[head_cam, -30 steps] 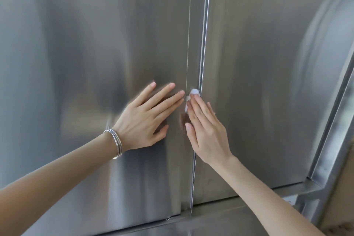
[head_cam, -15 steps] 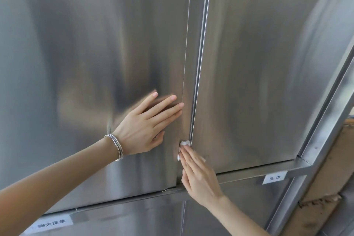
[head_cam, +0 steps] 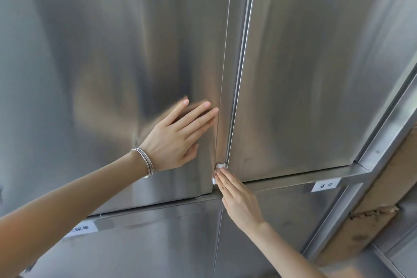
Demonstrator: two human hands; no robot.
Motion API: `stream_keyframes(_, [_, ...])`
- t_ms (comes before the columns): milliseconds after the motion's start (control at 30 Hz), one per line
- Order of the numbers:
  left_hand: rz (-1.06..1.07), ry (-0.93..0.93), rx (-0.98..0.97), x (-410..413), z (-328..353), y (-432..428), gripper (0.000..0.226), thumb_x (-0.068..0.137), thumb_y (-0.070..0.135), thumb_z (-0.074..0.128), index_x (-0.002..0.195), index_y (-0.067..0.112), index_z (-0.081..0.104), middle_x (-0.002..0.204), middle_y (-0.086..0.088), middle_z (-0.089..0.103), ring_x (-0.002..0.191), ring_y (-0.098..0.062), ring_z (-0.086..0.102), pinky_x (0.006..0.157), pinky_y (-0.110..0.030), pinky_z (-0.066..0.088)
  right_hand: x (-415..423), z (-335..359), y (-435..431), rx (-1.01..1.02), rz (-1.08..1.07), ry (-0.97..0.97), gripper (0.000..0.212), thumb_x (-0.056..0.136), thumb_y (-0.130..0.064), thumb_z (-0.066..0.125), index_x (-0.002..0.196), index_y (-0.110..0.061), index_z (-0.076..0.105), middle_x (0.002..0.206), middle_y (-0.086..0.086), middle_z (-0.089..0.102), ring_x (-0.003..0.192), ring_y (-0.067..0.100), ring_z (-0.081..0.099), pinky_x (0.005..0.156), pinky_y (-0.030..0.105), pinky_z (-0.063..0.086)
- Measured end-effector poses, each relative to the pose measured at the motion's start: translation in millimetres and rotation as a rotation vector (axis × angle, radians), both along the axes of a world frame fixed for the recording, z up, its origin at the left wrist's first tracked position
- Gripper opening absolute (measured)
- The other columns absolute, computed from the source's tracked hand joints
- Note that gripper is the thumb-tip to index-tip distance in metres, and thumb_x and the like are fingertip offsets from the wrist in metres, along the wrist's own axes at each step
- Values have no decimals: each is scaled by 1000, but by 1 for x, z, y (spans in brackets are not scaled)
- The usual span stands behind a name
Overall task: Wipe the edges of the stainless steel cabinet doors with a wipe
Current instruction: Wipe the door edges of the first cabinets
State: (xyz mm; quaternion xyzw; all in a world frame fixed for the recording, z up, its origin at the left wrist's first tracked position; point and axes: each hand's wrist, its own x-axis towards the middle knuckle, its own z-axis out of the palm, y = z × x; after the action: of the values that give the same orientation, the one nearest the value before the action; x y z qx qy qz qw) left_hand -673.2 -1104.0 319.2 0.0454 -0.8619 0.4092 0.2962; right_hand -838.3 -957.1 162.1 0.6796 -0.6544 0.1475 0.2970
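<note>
Two stainless steel cabinet doors fill the view: the left door [head_cam: 112, 56] and the right door [head_cam: 316, 74], meeting at a vertical seam [head_cam: 234, 97]. My left hand [head_cam: 176, 135], with thin bangles at the wrist, lies flat with straight fingers on the left door beside the seam. My right hand [head_cam: 239, 201] presses a small white wipe [head_cam: 219, 168] with straight fingers against the seam near the doors' bottom corners. Most of the wipe is hidden under my fingertips.
A horizontal steel rail [head_cam: 293, 179] runs under the doors and carries two white labels [head_cam: 326, 185] [head_cam: 82, 229]. Lower cabinet doors [head_cam: 158, 244] sit below it. A steel frame post [head_cam: 361, 176] slants down the right side, with brown board [head_cam: 379, 196] behind it.
My right hand has slid the wipe down the seam from mid-height to near the doors' bottom edge. My left hand stays flat on the left door. The view has tilted down, showing the rail and labels.
</note>
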Motion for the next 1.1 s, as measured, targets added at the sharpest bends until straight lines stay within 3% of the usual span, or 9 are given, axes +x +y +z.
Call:
stream_keyframes(100, [-2, -8, 3, 0, -1, 2, 66, 85, 23, 43, 148, 5, 36, 158, -8, 28, 147, -25, 21, 122, -49, 9, 6, -20, 11, 181, 16, -117, 66, 49, -3, 85, 112, -14, 71, 120, -5, 66, 114, 7, 60, 83, 17, 53])
stream_keyframes(233, [-2, -7, 2, 1, 0, 1, 63, 88, 23, 41, 149, 5, 35, 158, -8, 28, 147, -25, 21, 122, -48, 9, 3, -13, 13, 190, 49, -185, 76, 42, 11, 82, 113, -12, 69, 118, -4, 67, 111, 10, 62, 73, 17, 55])
stream_keyframes(333, [-13, 18, -1, -1, -4, 1, 61, 89, 22, 41, 148, 5, 37, 157, -8, 31, 146, -26, 23, 121, -48, 10, -6, 0, 12, 227, 141, -170, 63, 54, 16, 74, 112, -8, 69, 111, 0, 70, 106, 17, 65, 64, 24, 58])
stream_keyframes(400, [-18, 41, 16, -2, -7, 3, 61, 88, 21, 41, 147, 4, 38, 156, -9, 32, 146, -26, 23, 121, -48, 11, -6, 4, 9, 181, 192, -113, 37, 68, 6, 63, 101, -8, 73, 97, -1, 73, 94, 16, 69, 54, 24, 57])
stream_keyframes(433, [-22, 52, 22, -3, -8, 3, 61, 88, 21, 40, 147, 4, 38, 156, -9, 33, 146, -26, 23, 121, -48, 11, -6, 5, 6, 156, 191, -74, 28, 78, -1, 54, 94, -10, 74, 91, -3, 73, 88, 14, 69, 54, 23, 56])
stream_keyframes(600, [-27, 74, 13, -5, -9, 3, 58, 90, 19, 40, 146, 4, 40, 156, -8, 33, 146, -25, 25, 120, -48, 13, -13, 0, -4, 7, 199, 135, 53, 102, -6, 26, 81, -16, 73, 80, -6, 69, 70, 13, 64, 57, 22, 48])
stream_keyframes(733, [-24, 83, -14, -6, -10, 0, 61, 87, 17, 46, 147, 5, 39, 157, -7, 31, 146, -24, 24, 120, -47, 13, -16, -12, -6, -2, 213, 157, 30, 92, -1, 45, 94, -16, 71, 91, -1, 66, 71, 15, 58, 68, 22, 44])
stream_keyframes(867, [-26, 93, -30, -7, -12, -3, 61, 87, 16, 47, 147, 5, 38, 157, -7, 30, 146, -24, 23, 121, -47, 12, -19, -23, 0, -10, 234, 150, 33, 94, -1, 41, 109, -9, 70, 109, 3, 69, 99, 17, 65, 86, 26, 51])
stream_keyframes(1100, [-57, 102, 36, -8, -14, 0, 60, 85, 12, 48, 144, 7, 44, 156, -8, 32, 146, -25, 25, 121, -48, 12, -14, -2, -3, -46, 260, 72, 27, 97, -8, 48, 89, -14, 73, 85, -5, 67, 84, 12, 57, 72, 22, 46])
